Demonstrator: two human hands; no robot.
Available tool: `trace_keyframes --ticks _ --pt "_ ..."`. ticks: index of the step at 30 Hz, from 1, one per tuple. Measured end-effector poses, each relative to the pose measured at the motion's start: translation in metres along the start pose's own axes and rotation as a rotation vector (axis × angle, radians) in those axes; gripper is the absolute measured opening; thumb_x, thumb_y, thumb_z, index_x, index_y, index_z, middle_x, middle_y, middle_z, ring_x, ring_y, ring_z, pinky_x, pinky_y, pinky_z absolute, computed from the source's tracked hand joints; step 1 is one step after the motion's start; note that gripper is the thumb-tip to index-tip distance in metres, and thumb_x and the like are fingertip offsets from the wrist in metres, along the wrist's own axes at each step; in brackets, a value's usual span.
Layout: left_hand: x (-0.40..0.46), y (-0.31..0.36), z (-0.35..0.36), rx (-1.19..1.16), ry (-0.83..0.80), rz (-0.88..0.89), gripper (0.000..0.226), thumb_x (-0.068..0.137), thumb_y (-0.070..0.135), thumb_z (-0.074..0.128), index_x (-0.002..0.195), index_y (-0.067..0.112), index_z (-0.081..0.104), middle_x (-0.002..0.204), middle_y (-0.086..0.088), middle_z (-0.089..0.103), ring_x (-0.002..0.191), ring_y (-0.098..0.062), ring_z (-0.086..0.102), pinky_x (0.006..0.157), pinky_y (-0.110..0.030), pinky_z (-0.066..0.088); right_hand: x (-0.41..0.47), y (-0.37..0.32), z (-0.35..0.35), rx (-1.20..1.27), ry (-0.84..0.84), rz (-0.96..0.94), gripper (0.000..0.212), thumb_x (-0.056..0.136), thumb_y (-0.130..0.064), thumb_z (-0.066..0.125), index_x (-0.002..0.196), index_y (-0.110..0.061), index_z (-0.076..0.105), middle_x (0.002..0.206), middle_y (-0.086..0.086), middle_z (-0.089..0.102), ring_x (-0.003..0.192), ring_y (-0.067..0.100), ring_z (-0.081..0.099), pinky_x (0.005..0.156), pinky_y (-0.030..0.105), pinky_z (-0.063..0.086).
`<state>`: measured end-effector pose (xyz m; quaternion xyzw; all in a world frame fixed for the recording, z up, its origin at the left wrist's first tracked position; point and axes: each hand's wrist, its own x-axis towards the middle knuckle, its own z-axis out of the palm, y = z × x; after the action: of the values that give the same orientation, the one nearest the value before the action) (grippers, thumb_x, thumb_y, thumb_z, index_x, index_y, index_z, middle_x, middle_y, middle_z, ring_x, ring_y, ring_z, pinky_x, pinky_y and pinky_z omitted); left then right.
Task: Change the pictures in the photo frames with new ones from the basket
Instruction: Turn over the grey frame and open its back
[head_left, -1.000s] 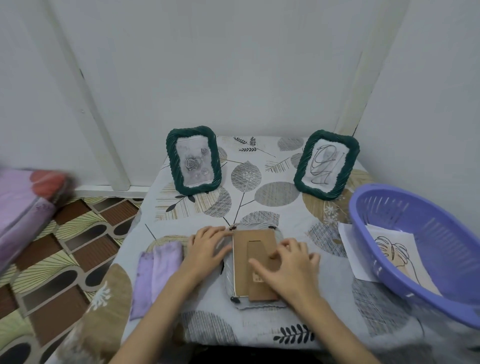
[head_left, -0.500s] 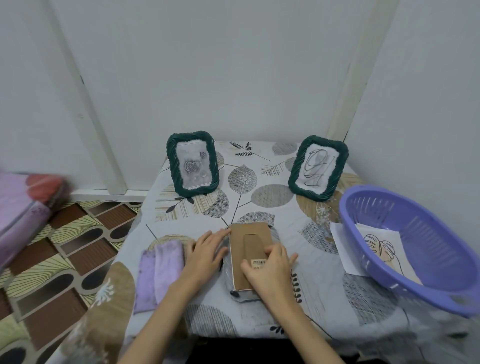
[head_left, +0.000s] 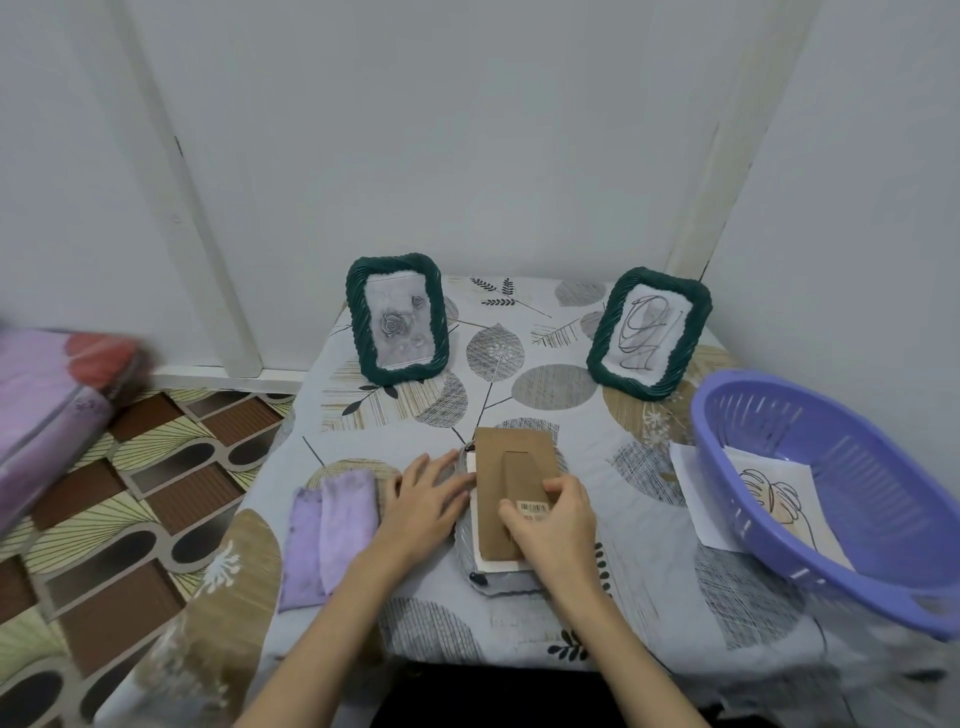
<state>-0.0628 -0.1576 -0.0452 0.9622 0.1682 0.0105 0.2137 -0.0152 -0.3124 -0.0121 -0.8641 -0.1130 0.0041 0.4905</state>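
Observation:
A photo frame (head_left: 465, 535) lies face down near the table's front edge, its brown cardboard back panel (head_left: 506, 467) on top. My left hand (head_left: 428, 501) rests flat on the frame's left side with straight fingers. My right hand (head_left: 553, 519) curls its fingers on the lower part of the back panel, by the barcode sticker. Two green woven frames stand at the back: one with a rose picture (head_left: 397, 318), one with a line drawing (head_left: 649, 332). A purple basket (head_left: 779, 415) at the right holds a line-drawn picture (head_left: 774, 491).
A folded lilac cloth (head_left: 327, 535) lies left of my left hand. A white sheet (head_left: 691, 499) sticks out under the basket. The table stands in a white wall corner. Left of it is patterned floor and a purple bundle (head_left: 47, 405).
My right hand has slid down the back panel toward its lower end, and the panel now sits shifted on the frame. The camera has tilted a little.

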Motion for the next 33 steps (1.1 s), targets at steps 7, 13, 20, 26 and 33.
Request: trace_keyframes --ticks 7,13,20,26,33 --pt "-0.004 0.003 -0.001 0.019 0.014 0.004 0.052 0.088 0.048 0.014 0.139 0.048 0.026 0.153 0.016 0.016 0.142 -0.017 0.007 0.112 -0.042 0.009 0.029 0.012 -0.067 0.041 0.101 0.126 0.043 0.066 -0.028 0.077 0.095 -0.017 0.047 0.098 0.004 0.056 0.092 0.021 0.057 0.083 0.038 0.05" --pt "-0.004 0.005 -0.003 0.12 0.114 -0.047 0.058 0.085 0.035 0.015 0.142 0.039 0.024 0.152 0.017 0.021 0.143 -0.016 0.011 0.109 -0.042 0.015 0.025 0.05 -0.078 -0.217 0.062 0.182 0.052 0.066 -0.029 0.074 0.106 -0.005 0.049 0.103 0.006 0.051 0.098 0.025 0.051 0.086 0.039 0.045" --pt "-0.008 -0.003 0.001 0.114 0.266 -0.056 0.083 0.068 0.039 0.001 0.135 0.019 0.046 0.144 0.004 0.043 0.136 -0.025 0.032 0.104 -0.046 0.029 0.011 0.053 -0.051 -0.206 -0.036 0.09 0.049 0.072 -0.024 0.072 0.107 0.0 0.047 0.104 0.007 0.043 0.106 0.028 0.047 0.09 0.031 0.037" --pt "-0.014 0.002 -0.007 0.024 0.329 -0.082 0.081 0.069 0.062 0.013 0.118 0.018 0.06 0.128 -0.001 0.053 0.126 -0.025 0.041 0.097 -0.039 0.031 0.013 0.046 -0.037 -0.449 -0.002 -0.145 0.058 0.076 -0.051 0.056 0.119 -0.013 0.054 0.14 0.01 0.039 0.137 0.029 0.024 0.112 0.047 0.02" --pt "-0.023 0.008 -0.008 0.044 0.236 -0.111 0.093 0.049 0.078 0.021 0.122 0.03 0.053 0.129 0.006 0.041 0.123 -0.019 0.027 0.096 -0.035 0.024 -0.001 0.025 -0.002 -0.657 -0.403 -0.435 0.084 0.064 -0.072 0.006 0.132 -0.04 0.043 0.153 -0.003 0.021 0.143 0.016 0.004 0.111 0.055 -0.005"
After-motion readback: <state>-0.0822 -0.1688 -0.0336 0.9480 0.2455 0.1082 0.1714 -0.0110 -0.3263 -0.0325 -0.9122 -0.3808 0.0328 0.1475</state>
